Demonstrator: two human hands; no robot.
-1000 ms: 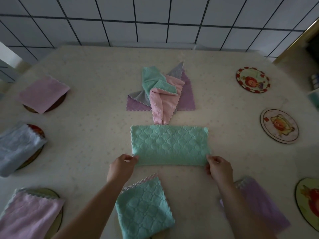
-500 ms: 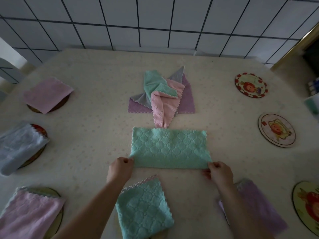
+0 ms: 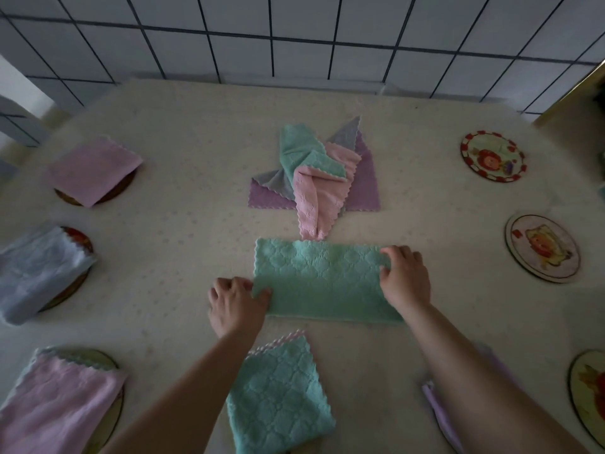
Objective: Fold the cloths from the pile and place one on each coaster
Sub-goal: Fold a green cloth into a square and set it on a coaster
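Note:
A teal cloth, folded to a long strip, lies mid-table. My left hand pinches its near-left corner. My right hand grips the strip's right end, thumb under and fingers over the far-right corner. Behind it sits the pile of teal, pink, grey and purple cloths. Folded cloths cover coasters on the left: pink, pale blue, pink. A folded teal cloth lies at the near edge, and a purple one shows under my right forearm. Bare coasters lie on the right.
The cream table reaches a tiled wall at the back. A dark doorway or cabinet edge stands at the far right. Open tabletop lies between the strip and the right-hand coasters.
My right hand has moved from the strip's near-right corner up onto its right end and taken hold there. My left hand shifted slightly onto the near-left corner. The view tilted down and closer.

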